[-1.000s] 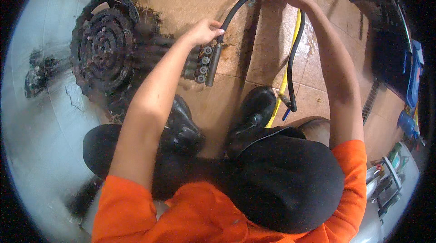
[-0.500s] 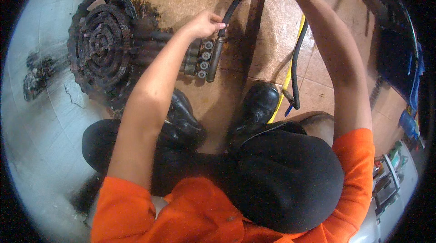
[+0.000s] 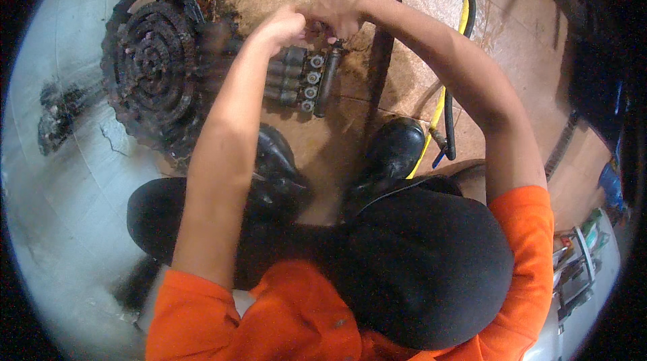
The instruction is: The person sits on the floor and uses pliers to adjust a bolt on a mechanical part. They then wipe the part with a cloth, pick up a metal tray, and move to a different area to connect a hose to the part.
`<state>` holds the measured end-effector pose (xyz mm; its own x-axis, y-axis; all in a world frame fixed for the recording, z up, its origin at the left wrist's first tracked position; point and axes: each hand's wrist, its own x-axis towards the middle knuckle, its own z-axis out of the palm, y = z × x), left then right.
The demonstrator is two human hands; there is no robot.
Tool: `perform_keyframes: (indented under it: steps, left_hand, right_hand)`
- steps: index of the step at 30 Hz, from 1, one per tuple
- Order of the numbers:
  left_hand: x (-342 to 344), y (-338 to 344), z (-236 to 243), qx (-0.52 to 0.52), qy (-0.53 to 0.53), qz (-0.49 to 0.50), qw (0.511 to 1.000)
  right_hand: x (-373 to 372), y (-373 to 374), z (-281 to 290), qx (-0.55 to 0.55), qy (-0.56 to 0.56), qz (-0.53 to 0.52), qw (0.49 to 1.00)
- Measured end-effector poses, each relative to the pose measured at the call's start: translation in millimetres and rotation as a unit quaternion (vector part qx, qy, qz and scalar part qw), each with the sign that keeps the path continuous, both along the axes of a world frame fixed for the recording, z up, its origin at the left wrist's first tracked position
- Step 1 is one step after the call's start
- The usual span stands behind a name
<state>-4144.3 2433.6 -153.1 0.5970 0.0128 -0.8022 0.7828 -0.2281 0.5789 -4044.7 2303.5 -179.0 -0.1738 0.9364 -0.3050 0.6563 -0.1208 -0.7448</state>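
Note:
A black multi-ring gas burner [image 3: 151, 57], crusted and sooty, lies at the left. Several dark tubes run right from it to a manifold pipe [image 3: 326, 84] with a row of round grey fittings [image 3: 313, 78]. My right hand [image 3: 340, 14] is closed at the far end of the pipe, where a black rubber hose [image 3: 470, 4] runs into it from behind. My left hand [image 3: 286, 27] is closed against it, just left of the pipe end. What its fingers hold is hidden, and so is the hose's tip.
The black hose loops right and back beside my right boot [image 3: 397, 145], near a small valve [image 3: 438, 137]. A yellow hose [image 3: 441, 105] crosses the brown tiled floor [image 3: 421, 71]. A sooty, pale tiled surface [image 3: 67, 192] lies left. Dark equipment [image 3: 586, 71] stands right.
My right hand has come down and left along the hose to meet my left hand. The hose now makes a wide arc behind it. My left hand has shifted slightly left and away.

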Motion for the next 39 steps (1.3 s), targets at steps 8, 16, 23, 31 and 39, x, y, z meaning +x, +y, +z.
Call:
perform_keyframes:
  steps: [8,16,23,31,39]
  left_hand:
    - [-12.0,0.2,-17.6,-0.05,-0.006,0.025,0.998]
    - [3.5,-3.9,-40.1,-0.047,-0.047,-0.167,0.984]
    - [3.2,-8.2,-49.5,-0.018,-0.086,-0.145,0.986]
    - [4.6,-14.4,-52.5,0.056,-0.067,-0.183,0.979]
    - [2.6,-22.4,-43.2,0.097,-0.073,-0.185,0.975]
  right_hand:
    - [-10.8,-51.5,40.0,0.105,-0.082,-0.479,0.867]
    - [-96.2,-72.9,12.2,-0.054,0.022,-0.65,0.758]
    - [-124.2,-69.1,-24.0,-0.029,0.289,-0.744,0.602]
    - [-140.7,-70.4,-41.8,0.026,0.217,-0.745,0.63]
    - [-213.6,-65.5,-0.3,-0.19,0.242,-0.592,0.745]
